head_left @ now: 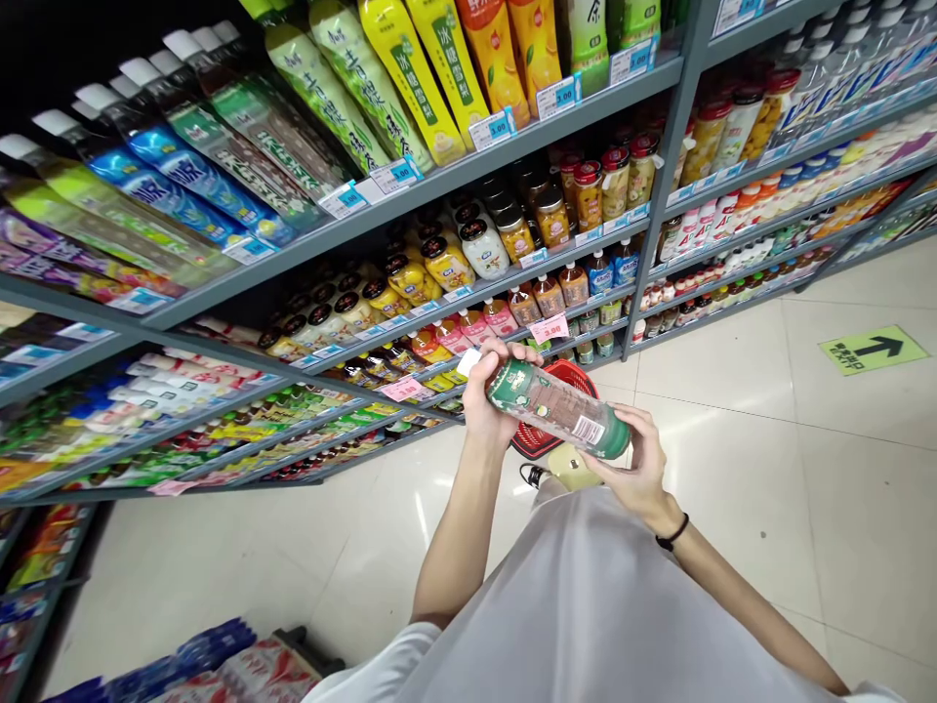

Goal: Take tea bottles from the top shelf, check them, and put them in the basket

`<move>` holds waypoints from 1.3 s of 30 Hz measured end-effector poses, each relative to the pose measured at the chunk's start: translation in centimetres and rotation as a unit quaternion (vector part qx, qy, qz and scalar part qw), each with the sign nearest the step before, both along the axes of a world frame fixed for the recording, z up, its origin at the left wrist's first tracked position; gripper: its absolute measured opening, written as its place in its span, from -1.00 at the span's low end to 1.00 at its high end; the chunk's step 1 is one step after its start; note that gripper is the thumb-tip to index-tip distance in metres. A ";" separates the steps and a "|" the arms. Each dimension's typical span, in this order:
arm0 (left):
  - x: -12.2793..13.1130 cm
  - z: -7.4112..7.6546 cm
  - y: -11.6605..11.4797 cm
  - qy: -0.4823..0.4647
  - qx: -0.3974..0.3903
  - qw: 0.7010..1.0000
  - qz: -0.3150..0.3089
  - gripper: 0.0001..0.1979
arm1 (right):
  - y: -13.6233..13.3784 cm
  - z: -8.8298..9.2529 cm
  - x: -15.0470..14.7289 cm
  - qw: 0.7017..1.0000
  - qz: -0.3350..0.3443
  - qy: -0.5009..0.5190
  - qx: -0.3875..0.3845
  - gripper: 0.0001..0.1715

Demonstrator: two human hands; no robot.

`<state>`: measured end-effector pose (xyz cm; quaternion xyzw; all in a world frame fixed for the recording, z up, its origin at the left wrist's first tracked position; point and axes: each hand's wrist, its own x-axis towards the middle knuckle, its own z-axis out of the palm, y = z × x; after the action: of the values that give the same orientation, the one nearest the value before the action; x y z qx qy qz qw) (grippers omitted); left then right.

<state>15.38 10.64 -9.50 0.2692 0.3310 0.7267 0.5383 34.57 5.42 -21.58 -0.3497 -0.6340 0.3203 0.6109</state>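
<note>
A drink bottle (550, 400) with a white cap and a green and brown label lies tilted between my two hands, cap end to the left. My left hand (492, 398) is wrapped round its neck end, just below the cap. Round the green base curls my right hand (635, 463), with a dark band on that wrist. A barcode patch on the label faces up toward me. Behind the bottle, a red basket (537, 441) shows in part on the floor and is largely hidden.
Shelves (439, 171) of bottled drinks, jars (588, 193) and price tags run along the front and left. A green arrow sign (874, 349) is stuck on the tiled floor (732, 391) at right. Packaged goods (249, 674) stand at the lower left. My shoe (534, 475) is near the basket.
</note>
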 end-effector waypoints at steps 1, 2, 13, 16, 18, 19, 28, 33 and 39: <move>-0.1 -0.1 0.0 0.014 0.003 1.000 0.002 -0.64 | 0.0 0.1 -0.1 0.999 0.013 0.021 -0.040 -0.14; -0.2 -0.3 0.0 0.031 0.004 1.000 0.003 -0.63 | 0.0 0.3 -0.1 0.995 0.028 0.045 -0.088 -0.17; -1.8 -2.5 -0.7 0.137 -0.017 0.987 -0.080 -0.45 | 2.0 0.9 0.5 0.798 0.252 0.224 -0.500 -0.26; -2.1 -3.0 -0.6 0.154 -0.042 0.982 -0.106 -0.38 | 2.2 0.4 0.3 0.703 0.290 0.204 -0.616 -0.12; -2.4 -3.4 -0.2 0.158 -0.040 0.979 -0.124 -0.38 | 2.4 0.0 0.1 0.643 0.284 0.195 -0.684 -0.07; -2.6 -3.7 0.1 0.165 -0.036 0.977 -0.132 -0.38 | 2.5 -0.3 0.0 0.622 0.277 0.194 -0.706 -0.07; -8.4 -8.8 4.2 0.373 -0.115 0.896 -0.210 -0.51 | 3.8 -7.5 -1.7 0.518 0.277 0.197 -0.785 0.00; -10.2 -16.9 5.8 0.429 -0.228 0.819 -0.306 -0.50 | 4.0 -14.9 -3.3 0.512 0.200 0.235 -0.802 -0.09; -10.6 -31.6 6.9 0.475 -0.328 0.767 -0.279 -0.56 | 2.9 -24.1 -4.5 0.560 0.031 0.226 -0.796 -0.47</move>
<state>4.79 17.58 -41.11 0.4676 0.6733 0.1703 0.5468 30.08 8.31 -45.72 -0.5902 0.0274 0.7823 0.1973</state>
